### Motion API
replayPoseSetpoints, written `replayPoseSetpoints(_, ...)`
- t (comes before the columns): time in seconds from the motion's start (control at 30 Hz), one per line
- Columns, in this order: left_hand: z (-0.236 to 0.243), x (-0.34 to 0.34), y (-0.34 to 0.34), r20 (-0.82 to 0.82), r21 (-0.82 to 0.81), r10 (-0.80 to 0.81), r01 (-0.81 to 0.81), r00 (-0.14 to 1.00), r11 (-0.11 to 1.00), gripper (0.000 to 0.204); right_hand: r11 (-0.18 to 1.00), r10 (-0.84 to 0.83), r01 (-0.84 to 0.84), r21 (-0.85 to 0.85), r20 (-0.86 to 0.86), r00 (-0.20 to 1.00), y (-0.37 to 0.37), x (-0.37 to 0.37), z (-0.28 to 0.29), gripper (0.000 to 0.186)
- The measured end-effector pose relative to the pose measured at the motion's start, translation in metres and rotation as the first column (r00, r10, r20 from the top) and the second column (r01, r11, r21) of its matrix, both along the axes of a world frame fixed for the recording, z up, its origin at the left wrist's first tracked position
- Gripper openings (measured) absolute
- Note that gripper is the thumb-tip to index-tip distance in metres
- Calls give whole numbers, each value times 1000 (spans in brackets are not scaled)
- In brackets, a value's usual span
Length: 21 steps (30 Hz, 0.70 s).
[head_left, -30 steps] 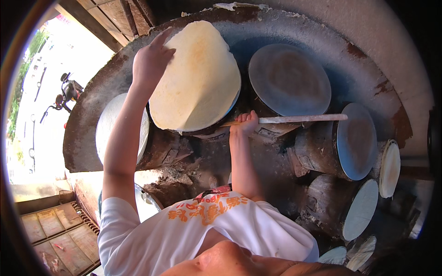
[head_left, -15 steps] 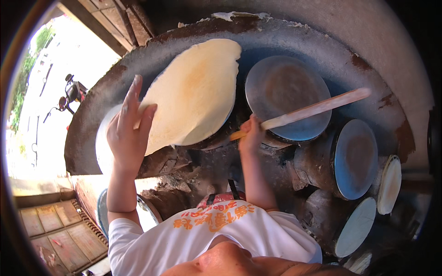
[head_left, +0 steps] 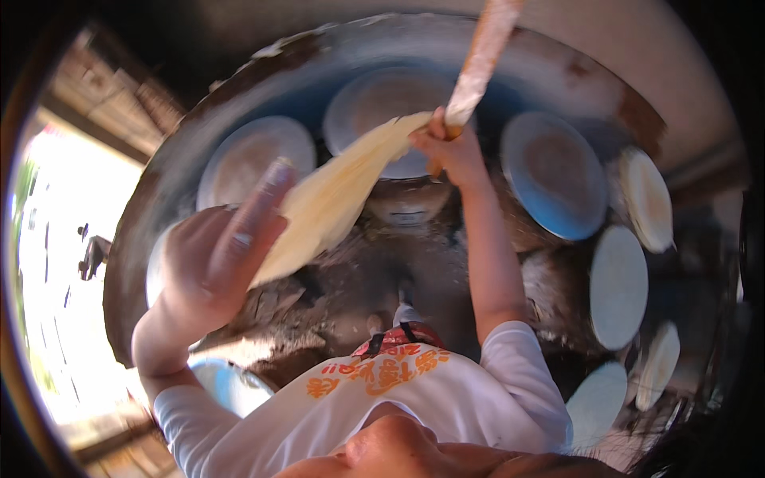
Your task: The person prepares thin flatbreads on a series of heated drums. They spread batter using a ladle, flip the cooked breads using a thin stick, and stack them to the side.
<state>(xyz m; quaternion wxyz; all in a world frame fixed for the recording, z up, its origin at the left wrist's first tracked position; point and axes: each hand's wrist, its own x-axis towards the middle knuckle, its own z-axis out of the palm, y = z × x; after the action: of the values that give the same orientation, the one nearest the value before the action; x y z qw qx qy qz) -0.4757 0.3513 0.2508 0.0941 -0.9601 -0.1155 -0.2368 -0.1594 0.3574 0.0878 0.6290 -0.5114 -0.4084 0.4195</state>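
A thin, pale yellow flatbread [head_left: 339, 195] hangs in the air between my hands, lifted off the griddles and folded into a long strip. My left hand [head_left: 219, 251], smeared by motion, is closed at its lower left end; the fingertips' grip is partly hidden. With my right hand [head_left: 454, 155] I grip the flatbread's upper right tip and the handle of a flat wooden scraper [head_left: 484, 64], whose blade points up and away. Behind the flatbread are a round left griddle [head_left: 251, 155] and a round middle griddle [head_left: 374, 92], both bare with brownish centres.
On the right stands another griddle [head_left: 554, 171] with a blue-lit rim. Beyond it, pale flatbreads or pale round plates [head_left: 647, 199] continue around the curve, with a whitish disc [head_left: 620, 287] nearer me. A broad, curved grey ledge [head_left: 550, 60] runs behind the griddles. A bright opening lies left.
The flatbread has come off the left griddle and now hangs between my hands. My right hand moved up and took its edge; the scraper swung upward. My view turned right.
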Motion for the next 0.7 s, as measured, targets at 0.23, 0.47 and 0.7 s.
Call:
replayPoseSetpoints(0.23,-13,179,9,71,-331,-92,110,993,937,55,976,-218,215,-38,-109,970,-160,142,-18,37)
replayPoseSetpoints(0.47,10,529,-85,549,220,-569,551,612,805,28,758,-652,583,292,340,677,-367,444,167,23)
replayPoseSetpoints(0.7,-191,830,-156,449,205,-580,553,680,807,10,411,-907,895,175,177,382,-491,617,4,10)
